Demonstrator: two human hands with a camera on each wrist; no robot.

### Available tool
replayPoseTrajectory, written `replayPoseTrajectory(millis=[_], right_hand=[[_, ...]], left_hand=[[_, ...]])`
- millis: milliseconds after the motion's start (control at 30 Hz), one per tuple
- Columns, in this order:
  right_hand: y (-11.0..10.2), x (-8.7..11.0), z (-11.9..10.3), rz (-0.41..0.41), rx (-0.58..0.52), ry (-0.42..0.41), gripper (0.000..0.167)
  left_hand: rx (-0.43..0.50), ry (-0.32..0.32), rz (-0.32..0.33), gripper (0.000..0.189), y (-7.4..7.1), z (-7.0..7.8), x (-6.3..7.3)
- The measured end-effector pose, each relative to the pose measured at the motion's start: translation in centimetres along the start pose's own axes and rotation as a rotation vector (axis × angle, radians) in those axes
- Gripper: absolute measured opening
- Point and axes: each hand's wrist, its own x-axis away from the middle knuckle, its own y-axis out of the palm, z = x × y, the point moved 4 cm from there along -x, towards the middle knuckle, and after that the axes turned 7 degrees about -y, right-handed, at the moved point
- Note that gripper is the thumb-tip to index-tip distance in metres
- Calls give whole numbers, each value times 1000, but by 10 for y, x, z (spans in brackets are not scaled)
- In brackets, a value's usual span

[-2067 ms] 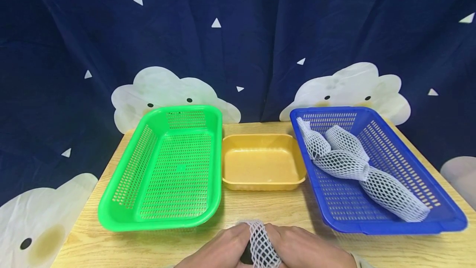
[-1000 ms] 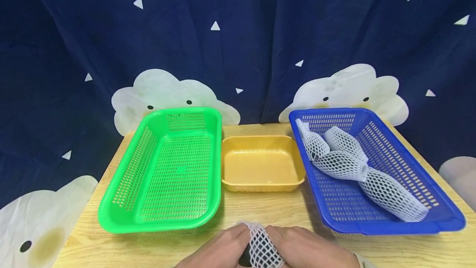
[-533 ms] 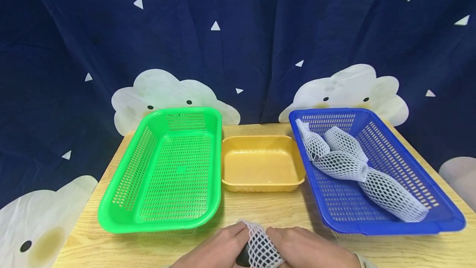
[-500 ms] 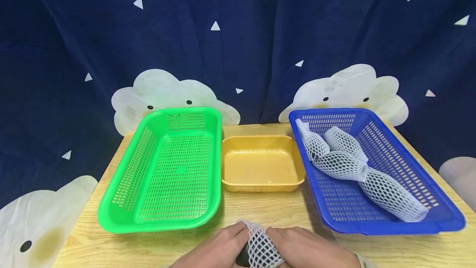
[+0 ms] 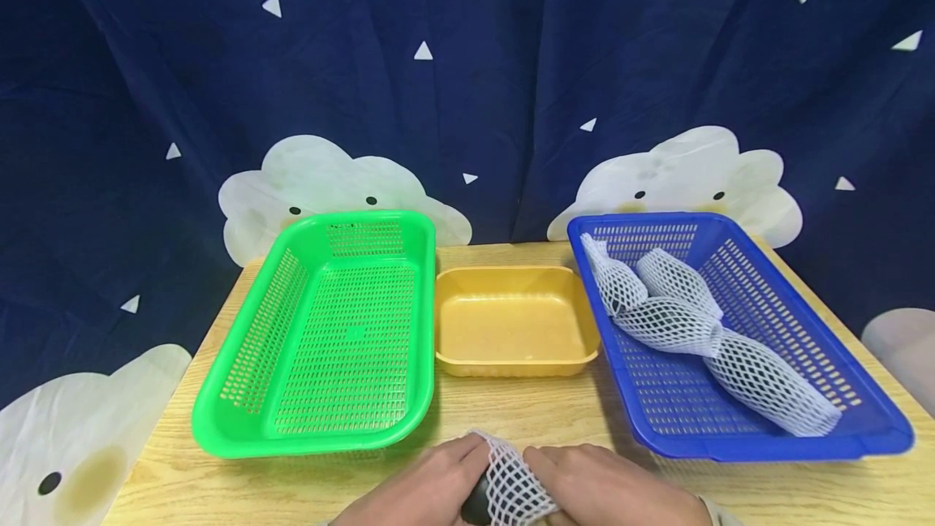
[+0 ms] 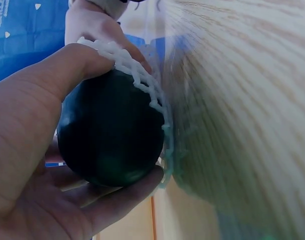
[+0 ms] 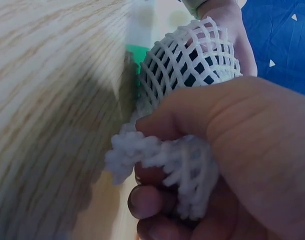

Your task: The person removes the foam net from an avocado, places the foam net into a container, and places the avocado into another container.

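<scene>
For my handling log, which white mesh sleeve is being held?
The mesh sleeve partly around the dark rounded object, held between the left hand and right hand; the other four lie in the blue basket.

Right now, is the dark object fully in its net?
Partly in: the dark object shows bare at the left hand, while net wraps it toward the right hand.

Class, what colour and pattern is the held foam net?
The foam net is white diamond mesh; best view: right wrist.
</scene>
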Motion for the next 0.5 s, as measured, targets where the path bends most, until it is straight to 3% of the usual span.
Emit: replayPoseTrajectory(millis=[233, 500], right_hand=[[-4, 1, 2, -15, 74, 12, 17], [-5, 2, 2, -14, 121, 33, 23]], left_hand=[[101, -23, -19, 43, 0, -1, 1], [124, -8, -17, 48, 0, -2, 1]])
